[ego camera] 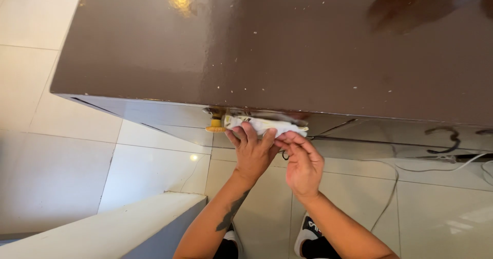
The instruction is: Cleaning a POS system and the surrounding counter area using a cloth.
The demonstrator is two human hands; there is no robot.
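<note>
Both hands meet at the front edge of the brown worktop (267, 48): my left hand (252, 153) presses a white cloth (264, 125) against it with fingers closed over it, and my right hand (303, 164) pinches the cloth's end. Just left sits a yellow knob (216, 126). Nearby, a white cable (395, 179) trails across the tiled floor (67, 151), and a pale ledge (118, 228) lies at lower left.

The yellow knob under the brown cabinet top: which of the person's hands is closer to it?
Left. The left hand presses a white cloth just beside the yellow knob. The right hand pinches the cloth's far end, farther from the knob.
</note>
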